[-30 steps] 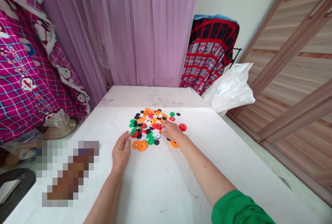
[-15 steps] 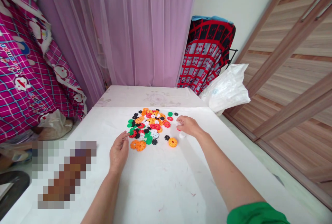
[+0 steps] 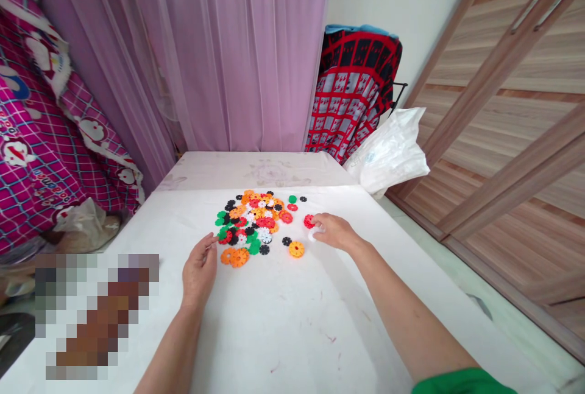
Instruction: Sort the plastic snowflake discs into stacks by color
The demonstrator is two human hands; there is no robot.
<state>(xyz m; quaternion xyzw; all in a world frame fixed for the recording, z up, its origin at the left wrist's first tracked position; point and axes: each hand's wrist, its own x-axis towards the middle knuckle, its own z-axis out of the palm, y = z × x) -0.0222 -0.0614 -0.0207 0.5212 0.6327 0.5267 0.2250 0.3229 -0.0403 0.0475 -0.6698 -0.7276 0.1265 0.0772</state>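
A heap of plastic snowflake discs in orange, red, green, black and white lies on the white tabletop. At its left edge rests my left hand, loosely curled, its fingertips beside the green and red discs; nothing shows between thumb and fingers. Right of the heap, my right hand pinches at a white snowflake disc low over the table, its fingers partly hiding it. Just beyond those fingertips are red discs. A small orange stack and a black disc lie between heap and right hand.
Separate green, red and black discs lie behind the right hand. A white plastic bag stands at the table's far right corner. Purple curtains hang behind, and a wooden wardrobe is on the right. A blurred-out patch covers the table's left side.
My right hand has moved slightly towards me, from over the red discs to the white one, so the red discs show. My left hand stays by the heap. The view has shifted a little.
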